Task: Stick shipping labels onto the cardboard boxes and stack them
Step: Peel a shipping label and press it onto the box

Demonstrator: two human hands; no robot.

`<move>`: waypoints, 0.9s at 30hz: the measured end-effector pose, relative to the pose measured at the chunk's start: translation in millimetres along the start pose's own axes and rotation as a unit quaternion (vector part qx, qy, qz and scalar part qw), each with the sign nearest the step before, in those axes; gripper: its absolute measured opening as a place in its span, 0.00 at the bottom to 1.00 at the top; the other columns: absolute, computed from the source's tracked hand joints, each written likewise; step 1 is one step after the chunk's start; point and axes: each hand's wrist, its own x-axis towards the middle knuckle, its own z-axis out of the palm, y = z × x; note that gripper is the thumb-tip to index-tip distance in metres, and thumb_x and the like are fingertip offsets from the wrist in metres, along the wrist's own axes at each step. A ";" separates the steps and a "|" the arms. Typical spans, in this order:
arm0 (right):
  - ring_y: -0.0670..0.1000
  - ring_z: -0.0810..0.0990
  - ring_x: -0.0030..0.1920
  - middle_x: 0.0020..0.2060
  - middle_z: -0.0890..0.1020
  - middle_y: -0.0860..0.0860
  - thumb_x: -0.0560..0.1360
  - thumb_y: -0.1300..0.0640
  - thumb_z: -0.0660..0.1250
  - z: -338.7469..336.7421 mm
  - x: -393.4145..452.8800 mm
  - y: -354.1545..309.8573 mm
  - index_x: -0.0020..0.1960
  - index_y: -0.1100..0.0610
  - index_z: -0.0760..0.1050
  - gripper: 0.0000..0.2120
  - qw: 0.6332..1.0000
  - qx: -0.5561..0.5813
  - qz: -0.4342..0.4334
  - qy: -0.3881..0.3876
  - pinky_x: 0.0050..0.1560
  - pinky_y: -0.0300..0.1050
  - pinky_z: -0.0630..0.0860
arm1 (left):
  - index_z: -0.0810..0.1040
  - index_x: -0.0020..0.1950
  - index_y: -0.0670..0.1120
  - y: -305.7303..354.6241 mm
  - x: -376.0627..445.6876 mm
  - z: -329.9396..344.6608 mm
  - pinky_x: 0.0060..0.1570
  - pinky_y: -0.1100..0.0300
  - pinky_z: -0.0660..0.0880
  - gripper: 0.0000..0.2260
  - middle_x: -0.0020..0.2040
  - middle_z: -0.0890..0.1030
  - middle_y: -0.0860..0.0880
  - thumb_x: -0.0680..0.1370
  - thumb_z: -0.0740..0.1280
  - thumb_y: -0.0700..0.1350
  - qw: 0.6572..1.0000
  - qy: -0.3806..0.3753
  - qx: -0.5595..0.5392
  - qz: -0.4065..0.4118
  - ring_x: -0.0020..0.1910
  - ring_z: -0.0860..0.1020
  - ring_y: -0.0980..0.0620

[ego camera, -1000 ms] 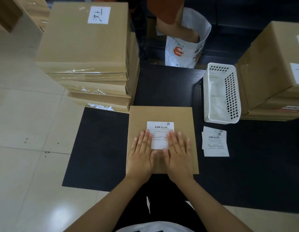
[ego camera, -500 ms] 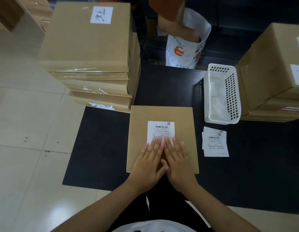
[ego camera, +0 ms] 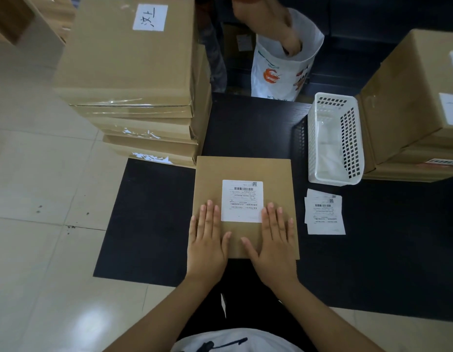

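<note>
Hands — left hand (ego camera: 207,240), right hand (ego camera: 273,241) — fingers flat on one box (ego camera: 276,171), flanking one label (ego camera: 241,200).

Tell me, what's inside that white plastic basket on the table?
Through the white basket opening, something pale and flat, perhaps plastic film or paper, lies at the bottom. What exactly it is cannot be told; the perforated walls hide parts of the inside.

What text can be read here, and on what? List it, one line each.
Shipping label on the flat box: barcode, print too small.
Loose labels: too small.
White sheet on the left stack: handwritten characters, upside down, illegible.
Bag: orange logo, no legible words.
</note>
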 end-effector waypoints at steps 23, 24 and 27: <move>0.50 0.66 0.70 0.67 0.71 0.50 0.72 0.30 0.60 -3.8 9.9 37.7 0.72 0.51 0.66 0.36 0.889 0.366 0.271 0.050 0.71 0.55 0.66 | 0.55 0.78 0.54 -17.0 12.5 -20.5 0.66 0.59 0.66 0.32 0.73 0.66 0.56 0.77 0.64 0.58 0.851 -0.016 -0.472 -0.231 0.69 0.68 0.56; 0.49 0.71 0.66 0.64 0.74 0.49 0.71 0.28 0.60 -2.7 10.7 38.1 0.70 0.49 0.68 0.36 0.879 0.386 0.275 0.047 0.67 0.56 0.71 | 0.56 0.78 0.55 -16.8 13.8 -21.3 0.65 0.59 0.66 0.32 0.73 0.67 0.56 0.77 0.64 0.58 0.850 -0.016 -0.472 -0.232 0.68 0.68 0.57; 0.46 0.78 0.56 0.57 0.79 0.46 0.72 0.33 0.64 -7.5 10.7 37.6 0.67 0.48 0.71 0.30 0.858 0.431 0.275 0.045 0.59 0.49 0.77 | 0.58 0.77 0.56 -16.2 15.6 -22.0 0.66 0.56 0.68 0.31 0.71 0.69 0.56 0.77 0.65 0.58 0.846 -0.018 -0.476 -0.239 0.66 0.70 0.56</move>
